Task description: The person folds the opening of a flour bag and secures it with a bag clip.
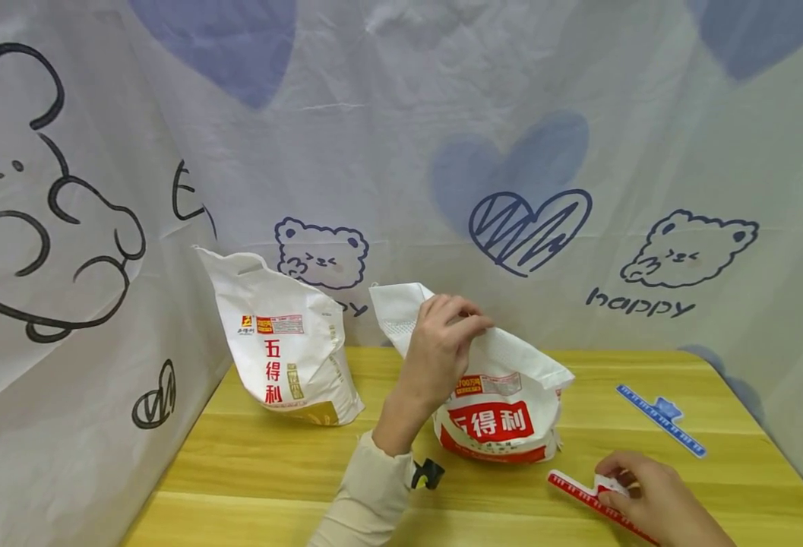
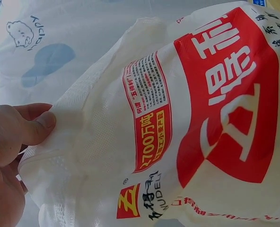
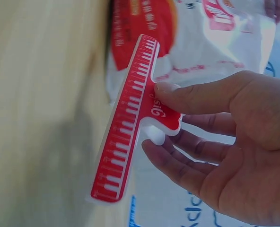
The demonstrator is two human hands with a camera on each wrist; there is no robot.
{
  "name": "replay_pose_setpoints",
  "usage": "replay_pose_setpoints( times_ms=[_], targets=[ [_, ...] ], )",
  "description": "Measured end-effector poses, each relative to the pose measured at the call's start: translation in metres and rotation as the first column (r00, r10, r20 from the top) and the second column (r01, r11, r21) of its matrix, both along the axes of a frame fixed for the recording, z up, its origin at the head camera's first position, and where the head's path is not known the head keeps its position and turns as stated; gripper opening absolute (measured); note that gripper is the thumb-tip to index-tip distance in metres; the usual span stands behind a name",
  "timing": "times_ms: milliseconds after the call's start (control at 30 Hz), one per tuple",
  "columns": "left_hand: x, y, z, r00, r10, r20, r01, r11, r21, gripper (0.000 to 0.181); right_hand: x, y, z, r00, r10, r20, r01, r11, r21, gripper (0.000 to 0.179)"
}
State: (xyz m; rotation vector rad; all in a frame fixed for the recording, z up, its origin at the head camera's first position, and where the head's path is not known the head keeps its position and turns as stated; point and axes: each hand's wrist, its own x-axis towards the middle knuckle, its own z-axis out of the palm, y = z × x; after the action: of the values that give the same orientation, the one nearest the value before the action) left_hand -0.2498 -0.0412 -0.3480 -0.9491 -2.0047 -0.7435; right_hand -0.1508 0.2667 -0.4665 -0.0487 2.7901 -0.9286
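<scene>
My left hand (image 1: 442, 338) pinches the upper edge of a white flour bag (image 1: 545, 418) with a red label. In the left wrist view, the thumb lies over the flattened top of that bag (image 2: 107, 109). Between the thumb and fingers of my right hand (image 1: 654, 490) is a red clip (image 1: 579, 492) with a long straight bar printed with piano keys. The right wrist view shows the thumb on the handle of the red clip (image 3: 126, 123). This clip is held above the table, apart from the bag.
A blue clip (image 1: 661, 420) of the same kind lies on the wooden table (image 1: 251, 463) at the right. Left of the gripped bag stands another white flour bag (image 1: 285, 349) with red lettering. A printed curtain (image 1: 387, 167) hangs behind and along the left side.
</scene>
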Motion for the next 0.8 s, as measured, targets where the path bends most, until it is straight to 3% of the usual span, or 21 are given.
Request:
replay_pose_setpoints(
  times_ms=[233, 533, 633, 800],
  targets=[
    [0.002, 0.000, 0.000, 1.000, 0.005, 0.002, -0.005, 1.000, 0.000, 0.014, 0.003, 0.009, 0.019, 0.977, 0.037, -0.209, -0.035, 0.999, 0.011, 0.030],
    [0.001, 0.000, -0.001, 1.000, 0.004, 0.008, -0.004, 1.000, -0.005, 0.015, 0.005, 0.018, 0.042, 0.948, -0.016, -0.318, 0.020, 1.000, 0.012, 0.031],
    [0.001, 0.000, -0.001, 1.000, 0.001, 0.007, -0.001, 1.000, -0.002, 0.014, 0.005, 0.020, 0.048, 0.917, -0.024, -0.398, 0.034, 0.999, 0.016, 0.034],
    [0.000, 0.001, -0.002, 1.000, 0.010, -0.005, -0.010, 1.000, -0.006, 0.012, 0.004, 0.021, 0.057, 0.838, -0.025, -0.546, 0.032, 0.999, 0.003, 0.039]
  ],
)
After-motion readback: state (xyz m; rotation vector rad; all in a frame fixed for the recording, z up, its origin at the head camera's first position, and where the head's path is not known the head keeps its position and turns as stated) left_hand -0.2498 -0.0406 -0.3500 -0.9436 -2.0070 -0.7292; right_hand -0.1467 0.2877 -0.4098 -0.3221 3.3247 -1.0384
